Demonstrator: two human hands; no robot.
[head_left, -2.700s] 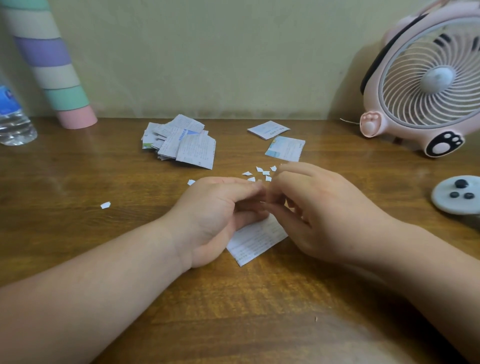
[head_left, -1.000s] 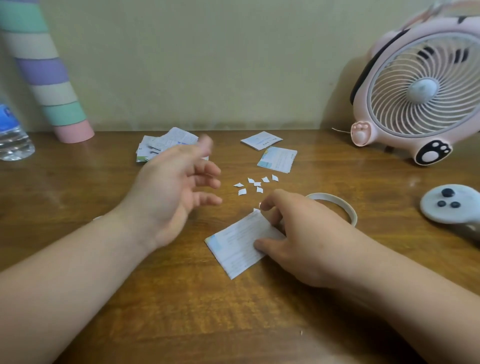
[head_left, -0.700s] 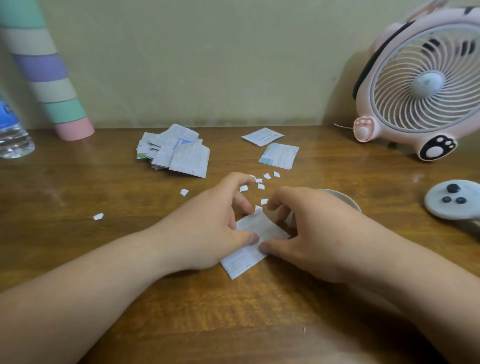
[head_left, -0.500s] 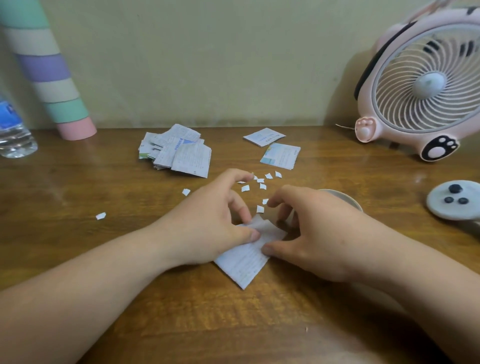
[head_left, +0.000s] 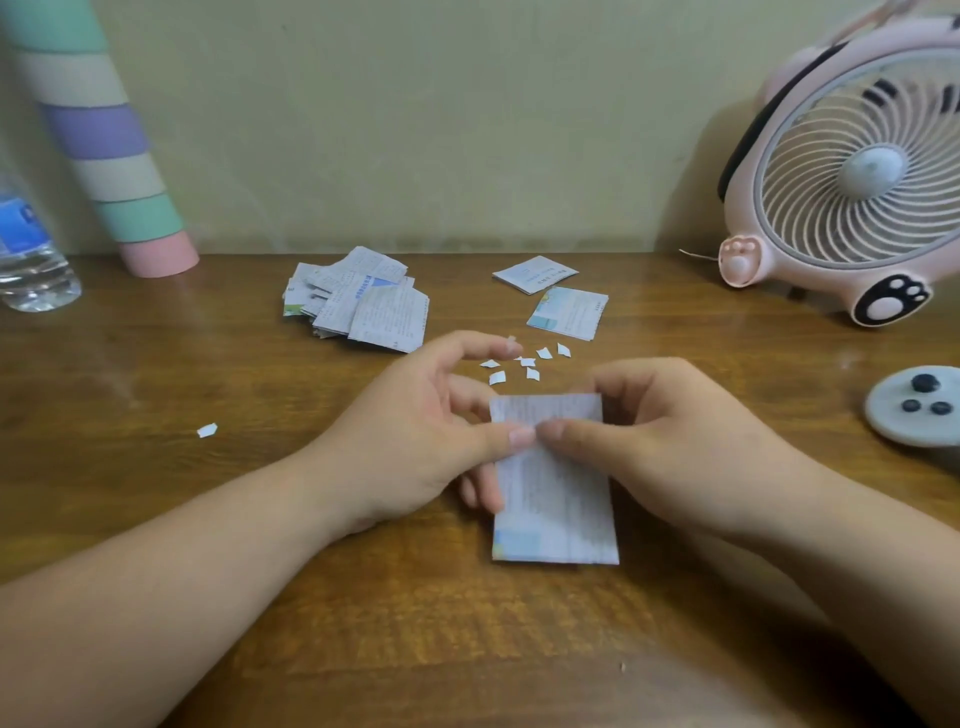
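**At Table Centre: Two-Handed Pinch on a Folded Slip**

At the centre of the table (head_left: 156, 493), a folded printed slip (head_left: 553, 488) lies between both hands, and whether its near end touches the wood cannot be told. The left hand (head_left: 415, 431) and the right hand (head_left: 660, 441) each pinch it. Their thumbs meet on the upper face and their fingers curl beneath, probably to hold the sheet taut for a crease or a tear. Small white scraps (head_left: 524, 362), presumably trimmings, lie just beyond the hands. Farther back, a loose pile of slips (head_left: 363, 306) sits to the left and two folded pieces (head_left: 566, 312) to the right, which suggests that supply and output are kept apart.
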